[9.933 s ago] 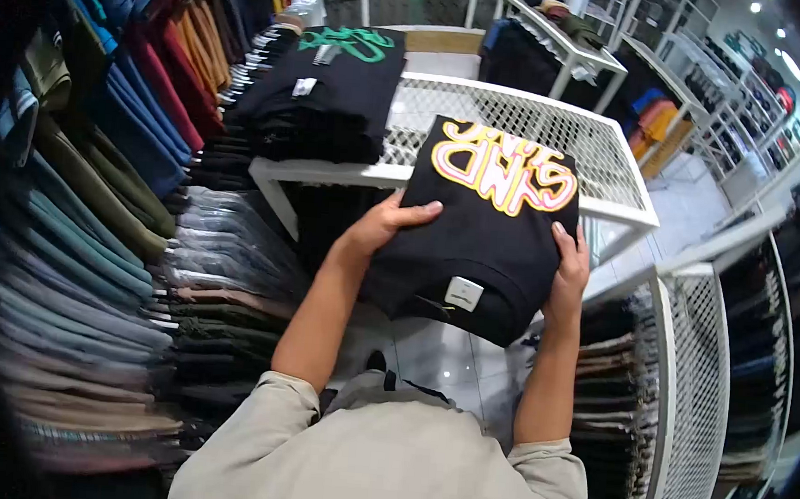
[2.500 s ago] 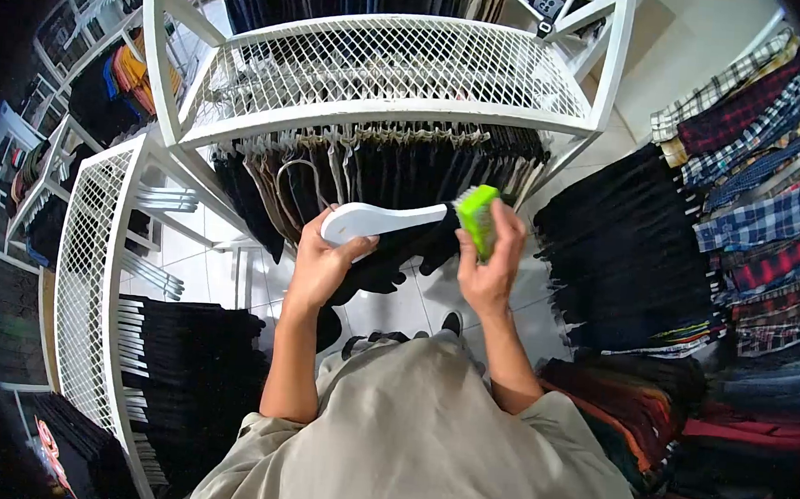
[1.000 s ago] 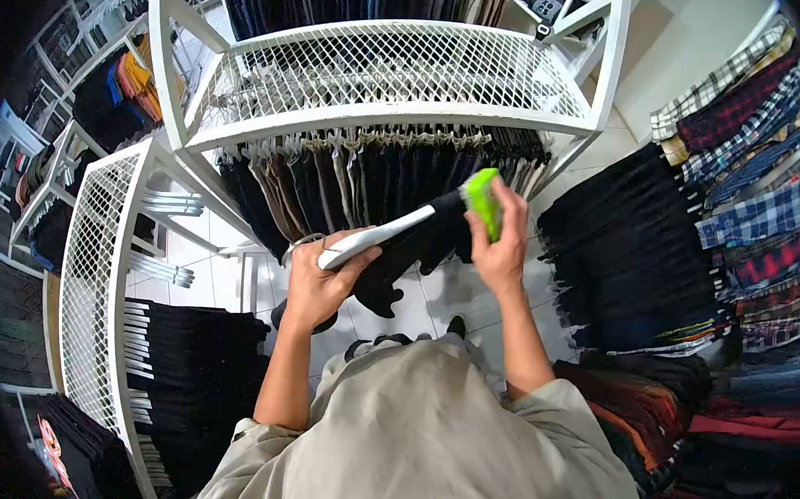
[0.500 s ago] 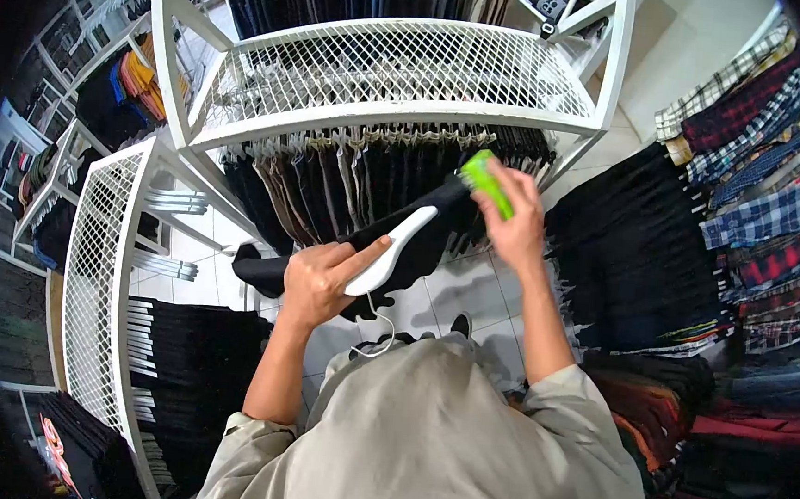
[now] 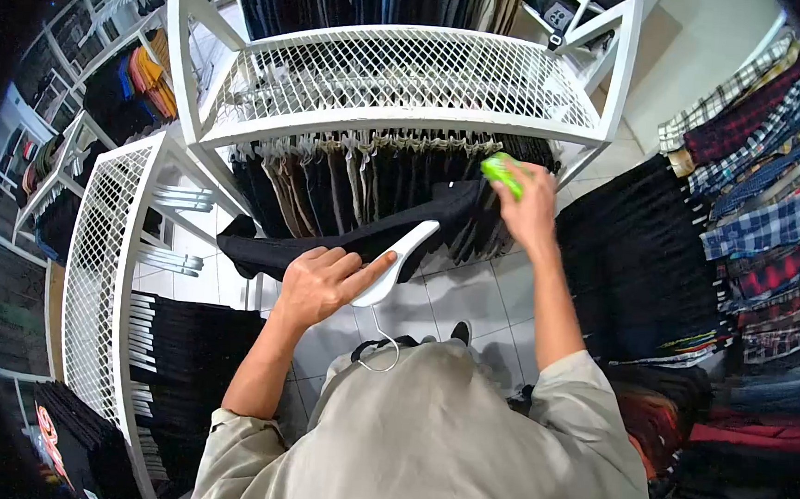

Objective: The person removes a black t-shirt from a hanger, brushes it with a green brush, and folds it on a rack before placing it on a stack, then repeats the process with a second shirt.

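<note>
My left hand (image 5: pixel 323 286) is closed on a white hanger (image 5: pixel 409 250), its index finger stretched along the hanger's arm. The wire hook hangs down toward my shirt. A black garment (image 5: pixel 288 253) is draped over the hanger, stretching from the left of my hand up to the right. In my right hand (image 5: pixel 531 208) is a small bright green brush-like tool (image 5: pixel 505 175), gripped between thumb and fingers. It is close to the garment's upper right end, and its underside is hidden.
Ahead stands a white rack with a mesh shelf (image 5: pixel 412 74) and trousers (image 5: pixel 358 186) hanging beneath. Another white mesh rack (image 5: pixel 110 211) with black garments (image 5: pixel 202 356) is at my left. Plaid shirts (image 5: pixel 773 220) and black clothes (image 5: pixel 641 257) hang on the right. Tiled floor (image 5: pixel 457 295) lies below.
My right hand with the green tool has moved slightly right and the tool has tilted flatter. The garment and hanger have swung a little, with the garment's left end now higher.
</note>
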{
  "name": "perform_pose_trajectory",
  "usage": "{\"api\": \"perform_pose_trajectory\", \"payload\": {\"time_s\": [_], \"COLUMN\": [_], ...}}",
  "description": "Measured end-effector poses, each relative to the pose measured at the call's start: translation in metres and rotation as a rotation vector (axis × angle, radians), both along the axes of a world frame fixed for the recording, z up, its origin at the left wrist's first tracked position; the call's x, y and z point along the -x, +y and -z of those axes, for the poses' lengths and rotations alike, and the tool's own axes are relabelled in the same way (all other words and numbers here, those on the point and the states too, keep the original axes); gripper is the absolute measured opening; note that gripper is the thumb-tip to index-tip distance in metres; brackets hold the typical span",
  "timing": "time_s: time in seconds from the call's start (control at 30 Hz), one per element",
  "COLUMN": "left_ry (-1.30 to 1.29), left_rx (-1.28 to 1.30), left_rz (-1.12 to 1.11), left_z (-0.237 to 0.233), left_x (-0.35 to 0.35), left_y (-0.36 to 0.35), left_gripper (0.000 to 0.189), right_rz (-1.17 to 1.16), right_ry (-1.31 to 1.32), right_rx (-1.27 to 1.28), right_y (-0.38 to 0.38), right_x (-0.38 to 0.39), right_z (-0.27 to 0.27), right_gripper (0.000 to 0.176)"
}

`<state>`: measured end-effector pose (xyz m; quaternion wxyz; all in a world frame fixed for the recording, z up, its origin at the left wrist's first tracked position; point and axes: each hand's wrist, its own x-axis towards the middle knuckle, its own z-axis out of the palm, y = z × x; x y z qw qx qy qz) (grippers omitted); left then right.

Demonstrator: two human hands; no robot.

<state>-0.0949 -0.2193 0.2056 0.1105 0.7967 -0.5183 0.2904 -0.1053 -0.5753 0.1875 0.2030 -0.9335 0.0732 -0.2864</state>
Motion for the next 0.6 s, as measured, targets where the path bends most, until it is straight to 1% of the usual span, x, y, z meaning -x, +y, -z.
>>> {"api": "perform_pose_trajectory", "payload": {"time_s": [0.03, 0.07, 0.1, 0.17, 0.2, 0.23, 0.3, 0.33, 0.37, 0.43, 0.5, 0.53, 0.57, 0.6], "left_ry": [-0.007, -0.012, -0.018, -0.012, -0.011, -0.013, -0.021, -0.026, -0.029, -0.039, -0.053, -0.047, -0.038, -0.032], "left_rx": [-0.007, -0.002, -0.002, -0.011, -0.014, -0.017, -0.025, -0.022, -0.017, -0.011, -0.003, 0.008, 0.017, 0.017], "left_rz": [0.0, -0.007, -0.015, -0.017, 0.0, 0.02, 0.033, 0.035, 0.033, 0.024, 0.013, 0.006, -0.001, -0.003], "left_z": [0.001, 0.0, -0.001, 0.001, 0.001, 0.002, 0.0, -0.001, -0.002, 0.001, 0.002, 0.002, 0.003, 0.004], "left_x": [0.0, -0.001, -0.001, 0.001, -0.001, -0.003, -0.004, -0.004, -0.002, 0.001, 0.002, 0.001, 0.002, 0.001], "left_y": [0.003, 0.004, 0.005, 0.007, 0.006, 0.005, 0.003, 0.003, 0.004, 0.006, 0.009, 0.009, 0.009, 0.007], "left_gripper": [0.058, 0.058, 0.058, 0.059, 0.06, 0.06, 0.06, 0.061, 0.061, 0.061, 0.061, 0.061, 0.06, 0.06], "right_rz": [0.12, 0.13, 0.121, -0.109, -0.243, -0.332, -0.431, -0.386, -0.267, 0.012, 0.097, 0.048, 0.005, -0.122], "right_ry": [-0.006, -0.033, -0.036, -0.068, -0.083, -0.047, 0.011, 0.026, 0.066, 0.029, 0.024, -0.014, -0.043, -0.074], "right_rx": [0.032, -0.028, -0.024, -0.23, -0.171, -0.21, -0.163, -0.225, -0.223, -0.132, -0.049, -0.172, -0.22, -0.228], "right_y": [-0.005, -0.01, 0.0, 0.031, 0.044, 0.058, 0.066, 0.059, 0.046, 0.003, -0.015, 0.002, 0.019, 0.033], "right_x": [-0.001, 0.002, 0.007, 0.021, 0.023, 0.027, 0.027, 0.024, 0.018, 0.005, 0.009, 0.018, 0.026, 0.03], "right_z": [-0.004, -0.007, -0.023, -0.045, -0.047, -0.047, -0.041, -0.035, -0.031, 0.0, 0.008, -0.012, -0.026, -0.031], "right_gripper": [0.033, 0.033, 0.033, 0.038, 0.04, 0.04, 0.038, 0.037, 0.037, 0.036, 0.037, 0.037, 0.04, 0.041]}}
